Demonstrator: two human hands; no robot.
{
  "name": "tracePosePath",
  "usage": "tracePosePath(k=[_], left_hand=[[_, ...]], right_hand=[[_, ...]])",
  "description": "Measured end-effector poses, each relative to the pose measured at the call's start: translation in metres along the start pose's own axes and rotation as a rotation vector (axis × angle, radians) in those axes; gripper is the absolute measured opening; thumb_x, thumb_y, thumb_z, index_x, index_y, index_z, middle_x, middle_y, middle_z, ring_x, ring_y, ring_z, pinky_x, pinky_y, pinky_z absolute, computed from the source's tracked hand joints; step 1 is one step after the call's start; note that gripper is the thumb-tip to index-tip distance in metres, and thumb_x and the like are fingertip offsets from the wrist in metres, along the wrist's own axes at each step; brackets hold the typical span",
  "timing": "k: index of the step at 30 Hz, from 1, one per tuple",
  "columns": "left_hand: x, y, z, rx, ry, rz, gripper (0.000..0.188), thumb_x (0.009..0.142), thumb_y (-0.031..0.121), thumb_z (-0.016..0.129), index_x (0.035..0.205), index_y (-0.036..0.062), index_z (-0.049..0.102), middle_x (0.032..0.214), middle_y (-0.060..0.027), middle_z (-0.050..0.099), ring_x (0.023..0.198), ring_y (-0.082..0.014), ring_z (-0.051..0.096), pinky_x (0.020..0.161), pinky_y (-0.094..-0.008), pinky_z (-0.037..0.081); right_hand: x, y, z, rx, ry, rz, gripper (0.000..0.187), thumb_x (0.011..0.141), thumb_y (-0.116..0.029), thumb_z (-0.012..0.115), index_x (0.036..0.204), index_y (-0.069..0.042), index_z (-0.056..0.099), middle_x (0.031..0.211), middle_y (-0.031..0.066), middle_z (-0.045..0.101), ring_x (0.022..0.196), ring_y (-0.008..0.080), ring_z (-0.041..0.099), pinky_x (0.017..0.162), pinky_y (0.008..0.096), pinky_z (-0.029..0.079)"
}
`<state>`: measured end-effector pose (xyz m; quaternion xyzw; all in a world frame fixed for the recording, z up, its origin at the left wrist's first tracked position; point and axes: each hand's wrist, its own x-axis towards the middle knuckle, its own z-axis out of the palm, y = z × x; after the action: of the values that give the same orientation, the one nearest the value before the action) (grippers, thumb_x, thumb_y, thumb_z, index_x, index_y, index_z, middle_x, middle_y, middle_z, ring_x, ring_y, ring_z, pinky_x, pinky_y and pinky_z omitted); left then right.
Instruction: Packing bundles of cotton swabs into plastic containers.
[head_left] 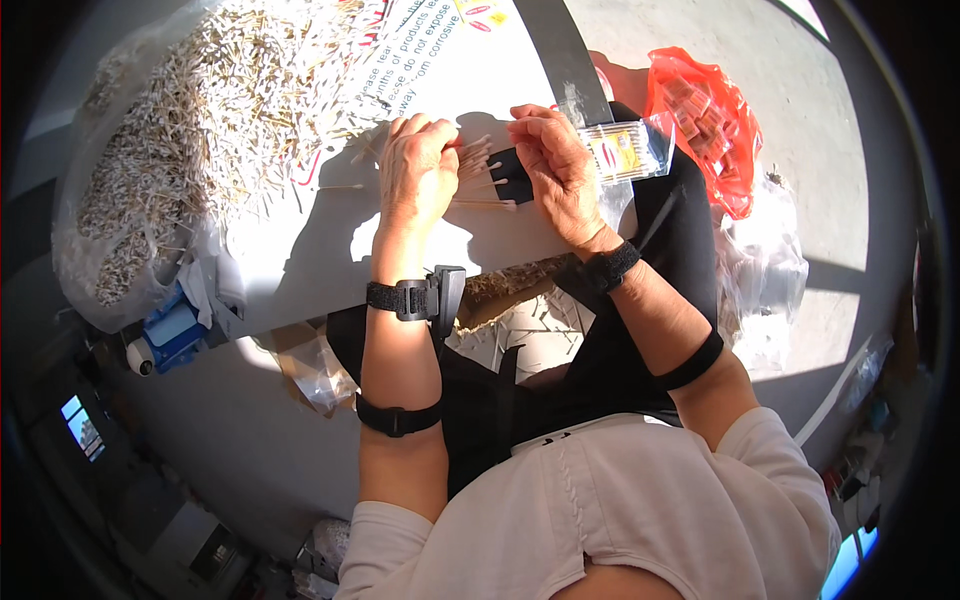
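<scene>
Near the table's front edge, my left hand [415, 172] is closed over a small bunch of cotton swabs [478, 175]. Their white tips fan out to its right, while its fingertips are partly hidden. Just across from them, my right hand [556, 168] has its fingers curled in; whatever is between them is hidden. Against the outer side of that hand lies a clear flat pack of cotton swabs [625, 150] with a yellow label. Whether the hand touches the pack, I cannot tell. A single loose swab [342, 187] rests left of my left hand.
A large heap of loose cotton swabs [200, 130] in a clear bag covers the table's left. A printed white sheet [430, 60] lies at the back. To the right are a red bag [705, 130] of small packs and clear plastic [765, 270]. Fallen swabs [530, 335] lie below the table.
</scene>
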<state>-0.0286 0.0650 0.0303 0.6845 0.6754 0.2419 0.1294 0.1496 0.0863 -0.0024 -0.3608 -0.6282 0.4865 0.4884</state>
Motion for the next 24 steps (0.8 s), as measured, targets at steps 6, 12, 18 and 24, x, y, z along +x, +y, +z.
tracePosePath(k=[6, 12, 18, 24], left_hand=[[-0.041, 0.012, 0.010, 0.103, 0.148, 0.064, 0.042, 0.082, 0.007, 0.068, 0.122, 0.0035, 0.057, 0.131, -0.0123, 0.055, 0.120, -0.0326, 0.050, 0.103, -0.0466, 0.039], [-0.072, 0.030, 0.021, 0.254, -0.132, -0.052, 0.083, 0.085, 0.039, 0.068, 0.150, 0.0029, 0.032, 0.159, -0.0162, 0.023, 0.148, -0.0290, 0.019, 0.119, -0.0528, 0.014], [-0.060, 0.020, 0.030, 0.247, -0.056, -0.055, 0.083, 0.089, 0.042, 0.063, 0.152, 0.0031, 0.026, 0.159, -0.0178, 0.022, 0.148, -0.0315, 0.018, 0.119, -0.0513, 0.013], [-0.061, 0.002, 0.033, -0.730, 0.434, -0.261, 0.060, 0.105, 0.037, 0.040, 0.151, 0.0016, 0.026, 0.159, -0.0168, 0.021, 0.147, -0.0272, 0.022, 0.119, -0.0414, 0.020]], right_hand=[[-0.012, -0.009, 0.013, 0.262, 0.100, 0.202, 0.024, 0.098, 0.001, 0.050, 0.121, 0.001, 0.056, 0.132, 0.0134, 0.052, 0.121, 0.0205, 0.052, 0.103, 0.0294, 0.042], [-0.023, -0.006, 0.019, 0.236, 0.077, 0.194, 0.030, 0.103, -0.009, 0.045, 0.130, 0.002, 0.052, 0.142, 0.0123, 0.046, 0.131, 0.0198, 0.046, 0.113, 0.0319, 0.034], [-0.017, -0.007, 0.024, 0.248, 0.101, 0.184, 0.026, 0.100, -0.003, 0.049, 0.125, 0.001, 0.055, 0.137, 0.0129, 0.050, 0.126, 0.0208, 0.050, 0.105, 0.0300, 0.040], [-0.009, -0.006, 0.030, 0.297, 0.135, 0.155, 0.030, 0.101, -0.005, 0.049, 0.129, 0.001, 0.054, 0.139, 0.0144, 0.049, 0.127, 0.0225, 0.049, 0.107, 0.0319, 0.039]])
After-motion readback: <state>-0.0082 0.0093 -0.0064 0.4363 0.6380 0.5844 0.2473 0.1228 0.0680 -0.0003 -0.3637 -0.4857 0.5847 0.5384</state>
